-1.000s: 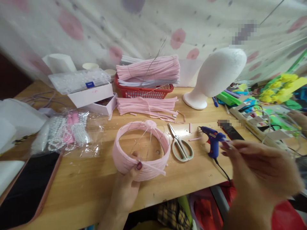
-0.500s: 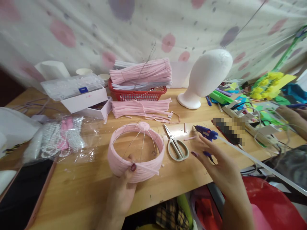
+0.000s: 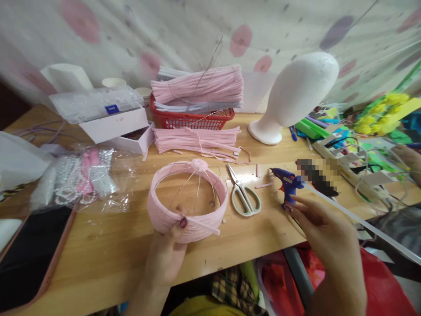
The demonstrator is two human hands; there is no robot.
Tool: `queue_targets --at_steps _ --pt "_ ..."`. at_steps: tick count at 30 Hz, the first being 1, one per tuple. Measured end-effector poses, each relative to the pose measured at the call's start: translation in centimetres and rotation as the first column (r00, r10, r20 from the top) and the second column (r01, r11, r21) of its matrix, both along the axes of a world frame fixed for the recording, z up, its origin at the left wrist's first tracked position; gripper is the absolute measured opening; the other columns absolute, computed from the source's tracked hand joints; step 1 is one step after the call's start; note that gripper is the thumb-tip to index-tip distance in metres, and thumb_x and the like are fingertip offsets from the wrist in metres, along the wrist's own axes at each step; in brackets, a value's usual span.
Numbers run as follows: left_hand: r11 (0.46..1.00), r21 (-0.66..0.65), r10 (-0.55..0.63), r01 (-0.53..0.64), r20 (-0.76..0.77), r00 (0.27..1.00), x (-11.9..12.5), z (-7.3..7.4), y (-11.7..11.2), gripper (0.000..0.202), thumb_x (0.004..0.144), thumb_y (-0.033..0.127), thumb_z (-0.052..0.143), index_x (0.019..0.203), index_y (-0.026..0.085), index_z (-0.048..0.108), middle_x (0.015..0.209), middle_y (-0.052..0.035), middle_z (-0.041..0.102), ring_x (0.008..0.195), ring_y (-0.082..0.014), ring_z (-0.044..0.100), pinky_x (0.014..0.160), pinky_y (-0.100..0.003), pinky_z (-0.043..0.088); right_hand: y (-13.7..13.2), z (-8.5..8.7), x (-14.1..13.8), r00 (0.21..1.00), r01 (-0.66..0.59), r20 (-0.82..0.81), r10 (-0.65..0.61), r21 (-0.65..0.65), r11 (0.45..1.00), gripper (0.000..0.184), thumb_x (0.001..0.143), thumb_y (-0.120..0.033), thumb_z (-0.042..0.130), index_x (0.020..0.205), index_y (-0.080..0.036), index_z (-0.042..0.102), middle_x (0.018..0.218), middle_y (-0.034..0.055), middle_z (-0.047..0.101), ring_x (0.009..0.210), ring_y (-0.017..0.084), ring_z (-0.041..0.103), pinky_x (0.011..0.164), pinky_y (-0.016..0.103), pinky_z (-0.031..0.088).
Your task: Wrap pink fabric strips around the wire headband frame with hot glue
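My left hand (image 3: 171,248) is closed on the near side of a pink headpiece (image 3: 154,204), a band wrapped in fuzzy strips. Thin wires run from its rim to a small pink disc (image 3: 199,165) at the far edge. Under my left thumb, the loose end of a pink strip sticks out to the right. My right hand (image 3: 324,230) has its thumb and fingers at the lower end of the handle of a blue hot glue gun (image 3: 285,177), which lies on the table. A long clear glue stick (image 3: 348,213) extends from its back. Open-bladed scissors (image 3: 241,193) lie between headpiece and gun.
Behind are bundled pink stems (image 3: 197,142), a red basket (image 3: 194,120) and a white foam head (image 3: 296,96). Bagged beads (image 3: 82,180) and a phone (image 3: 36,254) lie left. Right are a power strip (image 3: 348,171) and another person's hand (image 3: 406,156).
My right hand has drawn back from over the glue gun to the end of its handle, its fingers closer together. My left hand keeps its hold on the headpiece. The view has shifted slightly.
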State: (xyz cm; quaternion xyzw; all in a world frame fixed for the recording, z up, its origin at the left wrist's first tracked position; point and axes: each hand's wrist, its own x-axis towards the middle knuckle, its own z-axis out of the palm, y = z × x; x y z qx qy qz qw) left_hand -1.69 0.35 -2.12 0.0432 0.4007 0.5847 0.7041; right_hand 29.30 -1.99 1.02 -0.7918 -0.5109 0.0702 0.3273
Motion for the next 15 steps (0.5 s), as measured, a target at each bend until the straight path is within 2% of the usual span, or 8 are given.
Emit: queue_targets --at_steps 3,5,7,10,13,15 --pt "0.998 0.042 -0.045 0.045 0.009 0.999 -0.2 -0.2 0.1 0.030 0.053 0.022 0.095 0.071 0.021 0.071 0.079 0.0051 0.068 0.078 -0.0129 0.063 0.074 -0.023 0.054 0.0 1.0 0.0 0.982 0.180 -0.034 -0.185 -0.110 0.977 0.043 0.079 -0.061 0.064 0.079 -0.020 0.076 0.059 0.0056 0.071 0.052 0.025 0.067 0.047 0.033 0.050" --pt "0.992 0.095 -0.087 0.085 0.020 0.996 -0.4 -0.4 0.1 0.026 0.057 0.023 0.093 0.073 0.021 0.072 0.079 0.0049 0.066 0.075 -0.0113 0.060 0.071 -0.022 0.053 0.3 1.7 0.0 0.960 0.274 0.101 -0.262 -0.126 0.953 0.052 0.084 -0.066 0.055 0.062 -0.021 0.070 0.054 0.0077 0.067 0.048 0.025 0.062 0.048 0.035 0.044" --pt "0.982 0.134 -0.142 0.137 0.029 0.989 -0.5 -0.4 0.1 0.023 0.060 0.023 0.092 0.071 0.020 0.072 0.077 0.0049 0.063 0.071 -0.0096 0.058 0.068 -0.020 0.051 0.8 2.0 0.3 0.926 0.332 0.245 -0.286 -0.175 0.927 0.055 0.085 -0.068 0.051 0.054 -0.023 0.062 0.053 0.0093 0.064 0.049 0.025 0.058 0.049 0.037 0.040" --pt "0.968 0.171 -0.191 0.183 0.031 0.981 -0.7 -0.4 0.1 0.021 0.063 0.023 0.091 0.072 0.020 0.072 0.079 0.0046 0.060 0.069 -0.0091 0.055 0.066 -0.020 0.049 1.8 1.2 1.5 0.913 0.354 0.295 -0.283 -0.227 0.907 0.047 0.077 -0.069 0.060 0.066 -0.023 0.061 0.066 0.0120 0.065 0.059 0.028 0.060 0.053 0.039 0.042" --pt "0.959 0.202 -0.209 0.200 0.021 0.978 -0.6 -0.3 0.0 0.018 0.066 0.023 0.089 0.072 0.022 0.073 0.080 0.0039 0.057 0.072 -0.0105 0.054 0.068 -0.023 0.049 3.2 -0.2 2.5 0.942 0.311 0.190 -0.276 -0.194 0.930 0.053 0.072 -0.070 0.065 0.084 -0.018 0.066 0.081 0.0145 0.068 0.073 0.031 0.065 0.059 0.040 0.047" --pt "0.954 0.214 -0.217 0.208 0.022 0.976 -0.5 -0.2 0.0 0.017 0.067 0.023 0.089 0.072 0.022 0.073 0.079 0.0036 0.056 0.071 -0.0103 0.052 0.067 -0.022 0.048 4.3 -0.7 2.5 0.964 0.259 0.113 -0.242 -0.178 0.949 0.053 0.072 -0.068 0.066 0.087 -0.017 0.069 0.081 0.0126 0.069 0.076 0.031 0.065 0.060 0.038 0.048"
